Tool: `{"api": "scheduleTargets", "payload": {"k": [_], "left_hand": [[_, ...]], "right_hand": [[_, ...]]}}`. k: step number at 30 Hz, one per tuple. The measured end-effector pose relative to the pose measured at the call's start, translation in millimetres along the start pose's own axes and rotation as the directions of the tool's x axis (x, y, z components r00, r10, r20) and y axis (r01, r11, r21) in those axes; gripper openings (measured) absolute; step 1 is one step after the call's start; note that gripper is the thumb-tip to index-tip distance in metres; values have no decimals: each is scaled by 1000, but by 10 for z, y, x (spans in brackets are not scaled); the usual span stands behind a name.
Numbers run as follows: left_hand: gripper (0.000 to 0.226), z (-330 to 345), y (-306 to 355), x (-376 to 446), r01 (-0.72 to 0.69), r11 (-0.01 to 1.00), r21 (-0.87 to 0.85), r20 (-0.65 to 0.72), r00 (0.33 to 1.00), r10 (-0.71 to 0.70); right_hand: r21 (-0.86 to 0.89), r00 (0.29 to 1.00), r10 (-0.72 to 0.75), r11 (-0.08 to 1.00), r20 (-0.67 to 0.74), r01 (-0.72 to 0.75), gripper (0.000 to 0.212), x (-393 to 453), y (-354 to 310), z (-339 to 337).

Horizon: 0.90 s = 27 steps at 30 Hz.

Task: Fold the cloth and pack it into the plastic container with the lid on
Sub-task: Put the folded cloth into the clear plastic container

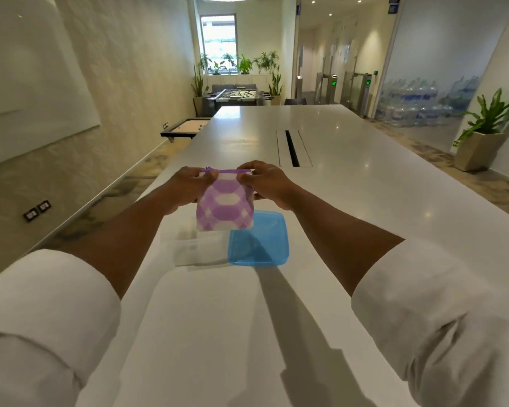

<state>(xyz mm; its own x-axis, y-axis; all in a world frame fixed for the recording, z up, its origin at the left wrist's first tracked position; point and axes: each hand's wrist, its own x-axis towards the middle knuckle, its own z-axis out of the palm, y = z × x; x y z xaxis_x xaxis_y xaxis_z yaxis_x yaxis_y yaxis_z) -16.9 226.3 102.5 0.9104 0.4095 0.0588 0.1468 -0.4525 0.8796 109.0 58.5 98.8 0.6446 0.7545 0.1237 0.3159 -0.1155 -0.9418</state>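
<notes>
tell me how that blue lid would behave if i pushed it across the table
The blue lid looks thin and flat, so it is probably light and would slide rather than roll. The white table appears glossy, so expect little grip. It sits beside the clear container and could nudge it.

Head view, forward-down over table (350,171)

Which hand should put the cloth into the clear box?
Probably the left hand. Both hands hold the folded purple-and-white patterned cloth, but the clear plastic container sits on the left, below that hand. The right hand is above the blue plastic lid.
</notes>
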Motion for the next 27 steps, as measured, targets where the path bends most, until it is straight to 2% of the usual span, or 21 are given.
{"api": "scheduleTargets", "payload": {"k": [5, 11, 16, 18, 20, 23, 27], "left_hand": [[35, -286, -126, 106, 53, 998, 22, -118, 992, -50], [33, -529, -412, 230, 111, 992, 57, -178, 979, -99], [21, -565, -586, 289, 138, 986, 92, -182, 976, -120], [15, -572, -670, 307, 140, 982, 128, -176, 978, -116], [11, -570, -754, 335, 139, 961, 240, -159, 982, -103], [11, -531, -824, 360, 141, 891, 432, -106, 989, -105], [13, -482, -895, 402, 171, 808, 564, -45, 983, -176]], "right_hand": [[-75, 998, -62, 995, 7, 62, 21, 262, -20, 238], [-127, 996, -84, 988, 21, 86, 18, 581, 40, 466], [-322, 989, -140, 936, 35, 144, 15, 819, 197, 631], [-452, 984, -153, 874, 89, 177, 16, 859, 246, 678], [-579, 979, -125, 791, 163, 198, 20, 895, 274, 733], [-710, 975, -35, 679, 220, 185, 25, 928, 293, 832], [-840, 956, 33, 488, 291, 239, 31, 927, 319, 950]]}}
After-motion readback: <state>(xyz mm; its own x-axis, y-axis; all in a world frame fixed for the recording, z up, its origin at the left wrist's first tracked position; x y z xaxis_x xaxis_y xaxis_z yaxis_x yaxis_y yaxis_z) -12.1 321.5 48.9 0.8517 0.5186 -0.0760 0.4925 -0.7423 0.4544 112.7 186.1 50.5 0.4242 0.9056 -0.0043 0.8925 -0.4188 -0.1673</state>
